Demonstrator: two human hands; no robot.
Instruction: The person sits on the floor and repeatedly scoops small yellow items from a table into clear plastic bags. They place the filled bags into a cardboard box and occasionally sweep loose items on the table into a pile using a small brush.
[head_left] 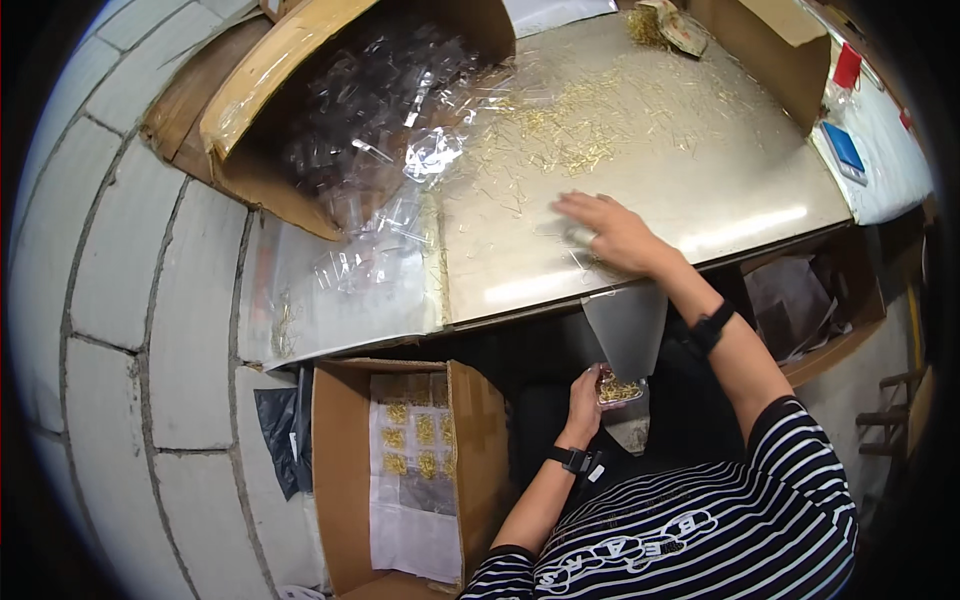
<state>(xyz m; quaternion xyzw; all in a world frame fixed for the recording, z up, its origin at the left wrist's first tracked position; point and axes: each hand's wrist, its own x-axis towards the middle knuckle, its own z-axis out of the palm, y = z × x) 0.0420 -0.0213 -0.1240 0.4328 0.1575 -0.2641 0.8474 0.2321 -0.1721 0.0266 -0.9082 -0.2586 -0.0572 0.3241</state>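
Observation:
My left hand (581,408) grips a small clear plastic box (607,397) below the table edge. Small gold wire pieces (624,390), which look like pins, lie inside it. Directly over the box hangs a translucent grey chute (628,325), fixed at the table's front edge. My right hand (608,232) is flat above the metal tabletop (720,185) near the chute's top, its outstretched fingers blurred by motion. A few wire pieces lie by its palm. Farther back, a loose spread of gold wire pieces (570,125) covers the tabletop.
At the left back, a tipped cardboard box (270,90) spills clear plastic cases (370,150). Another carton (480,480) below holds filled clear boxes (425,430). A cardboard panel (770,50) and a blue device (843,150) are at the right. An open carton (850,335) sits under the table.

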